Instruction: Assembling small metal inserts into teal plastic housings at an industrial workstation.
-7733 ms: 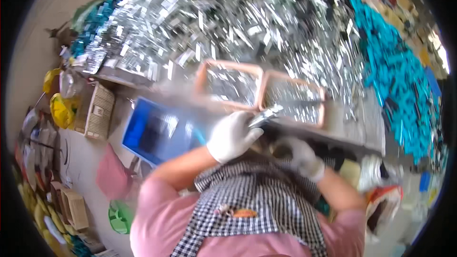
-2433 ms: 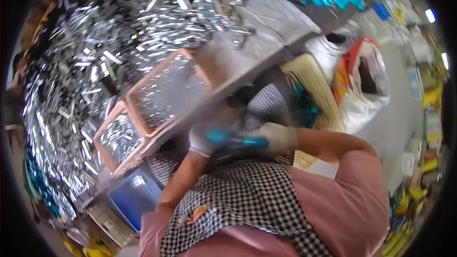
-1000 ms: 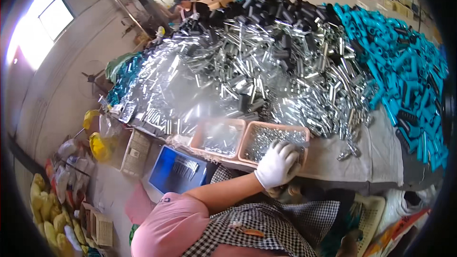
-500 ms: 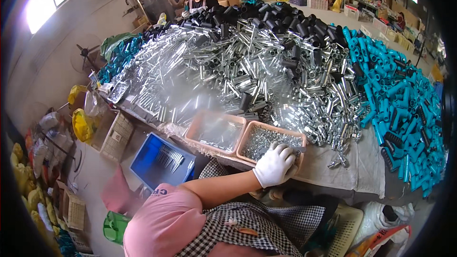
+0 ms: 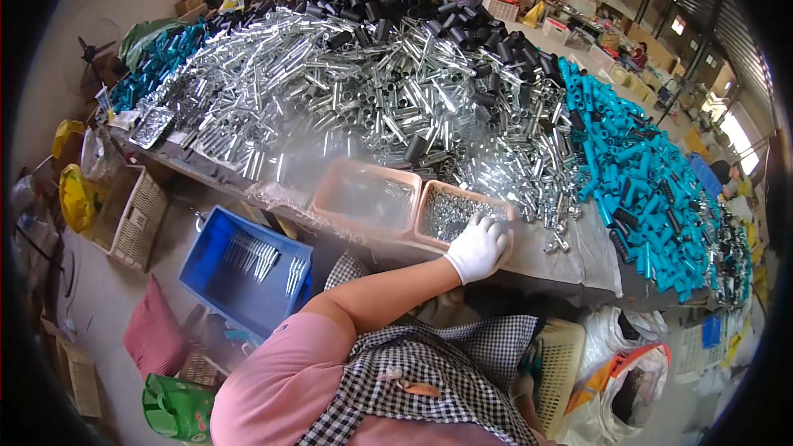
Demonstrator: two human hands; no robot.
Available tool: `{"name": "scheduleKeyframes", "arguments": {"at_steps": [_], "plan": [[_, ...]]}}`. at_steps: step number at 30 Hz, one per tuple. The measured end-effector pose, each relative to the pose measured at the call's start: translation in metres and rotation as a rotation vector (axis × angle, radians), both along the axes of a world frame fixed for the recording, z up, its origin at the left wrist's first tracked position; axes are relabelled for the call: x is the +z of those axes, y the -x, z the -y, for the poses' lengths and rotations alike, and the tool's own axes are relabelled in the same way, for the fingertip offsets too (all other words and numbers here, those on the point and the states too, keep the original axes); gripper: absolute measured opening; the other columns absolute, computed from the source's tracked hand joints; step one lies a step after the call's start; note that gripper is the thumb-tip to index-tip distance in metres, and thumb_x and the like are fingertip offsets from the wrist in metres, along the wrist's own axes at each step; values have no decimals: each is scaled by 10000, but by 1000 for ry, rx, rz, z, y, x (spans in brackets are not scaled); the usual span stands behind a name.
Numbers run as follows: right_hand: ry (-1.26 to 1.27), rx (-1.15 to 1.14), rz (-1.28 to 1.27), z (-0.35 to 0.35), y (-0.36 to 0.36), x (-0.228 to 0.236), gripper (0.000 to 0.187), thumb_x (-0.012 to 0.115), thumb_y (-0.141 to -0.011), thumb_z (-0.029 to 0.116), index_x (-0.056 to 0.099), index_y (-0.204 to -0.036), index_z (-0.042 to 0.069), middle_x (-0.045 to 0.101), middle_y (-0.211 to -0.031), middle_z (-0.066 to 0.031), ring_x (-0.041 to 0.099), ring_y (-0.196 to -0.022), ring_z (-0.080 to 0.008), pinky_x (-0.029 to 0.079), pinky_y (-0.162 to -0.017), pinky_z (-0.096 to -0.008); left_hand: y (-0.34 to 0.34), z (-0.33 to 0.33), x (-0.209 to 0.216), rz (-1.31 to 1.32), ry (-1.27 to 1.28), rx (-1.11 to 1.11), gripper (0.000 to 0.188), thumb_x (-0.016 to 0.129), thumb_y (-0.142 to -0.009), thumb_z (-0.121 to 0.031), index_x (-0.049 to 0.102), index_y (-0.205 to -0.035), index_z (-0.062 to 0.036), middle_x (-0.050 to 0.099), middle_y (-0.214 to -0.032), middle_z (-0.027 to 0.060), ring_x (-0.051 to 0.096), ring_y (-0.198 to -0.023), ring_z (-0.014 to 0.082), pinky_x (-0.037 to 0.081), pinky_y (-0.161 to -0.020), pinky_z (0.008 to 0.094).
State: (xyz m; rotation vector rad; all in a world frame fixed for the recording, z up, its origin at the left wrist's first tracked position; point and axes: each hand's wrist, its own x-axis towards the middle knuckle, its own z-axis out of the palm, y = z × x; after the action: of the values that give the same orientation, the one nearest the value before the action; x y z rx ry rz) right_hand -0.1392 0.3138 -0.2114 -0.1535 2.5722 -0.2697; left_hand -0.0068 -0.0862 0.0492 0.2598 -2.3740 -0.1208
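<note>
On the desk (image 5: 591, 268) a wide heap of silver tubes (image 5: 396, 103) fills the upper middle of the frame, a heap of teal parts (image 5: 636, 190) at its right. Below are a blue bin (image 5: 235, 299) at centre left and a cream basket (image 5: 562, 363) at lower right; two pink trays (image 5: 363, 229) sit end to end near the middle. The right hand (image 5: 524, 388), beside the basket, is too hidden to tell its state; the left hand (image 5: 479, 249), white-gloved, curls over small metal parts (image 5: 450, 213) in the right-hand tray, any pinch unclear.
</note>
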Motion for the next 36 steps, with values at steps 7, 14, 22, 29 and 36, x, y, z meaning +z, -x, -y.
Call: {"name": "scheduleKeyframes", "arguments": {"at_steps": [7, 14, 22, 29, 36], "plan": [[664, 3, -217, 40, 7, 133, 186, 590, -907, 124, 640, -1006, -26, 676, -848, -103, 588, -700, -182, 497, -701, -319, -2, 2, 1, -158, -165, -258, 215, 683, -769, -210, 617, -836, -16, 614, -882, 151, 581, -862, 342, 476, -803, 436], [1172, 337, -474, 174, -28, 255, 123, 620, -870, 13, 645, -970, -54, 681, -836, -115, 650, -755, -182, 523, -713, -312, -31, 82, 51, -157, -340, -37, 352, 713, -769, -188, 615, -1063, -21, 639, -1021, 175, 626, -962, 352, 520, -842, 431], [1274, 915, -777, 275, -38, 308, 102, 660, -788, -39, 643, -881, -3, 646, -741, -155, 634, -638, -318, 503, -582, -367, -15, 262, 73, 418, -232, 706, 477, 637, -855, -335, 531, -1230, -60, 617, -1161, 159, 595, -1076, 329, 492, -901, 426], [1309, 769, -495, 306, -13, 294, 124, 642, -813, -56, 665, -932, -30, 689, -854, -121, 673, -777, -198, 524, -708, -292, 10, 284, 96, 782, -375, 707, 305, 610, -816, -225, 723, -1046, -60, 686, -1131, 163, 668, -1049, 301, 539, -879, 405], [1349, 772, -636, 317, -17, 282, 125, 662, -760, -17, 631, -879, 2, 652, -773, -119, 638, -667, -273, 502, -607, -334, 41, 291, 106, 46, -565, 773, 390, 615, -856, -365, 656, -1014, -11, 690, -1014, 229, 673, -974, 380, 531, -846, 457]]}}
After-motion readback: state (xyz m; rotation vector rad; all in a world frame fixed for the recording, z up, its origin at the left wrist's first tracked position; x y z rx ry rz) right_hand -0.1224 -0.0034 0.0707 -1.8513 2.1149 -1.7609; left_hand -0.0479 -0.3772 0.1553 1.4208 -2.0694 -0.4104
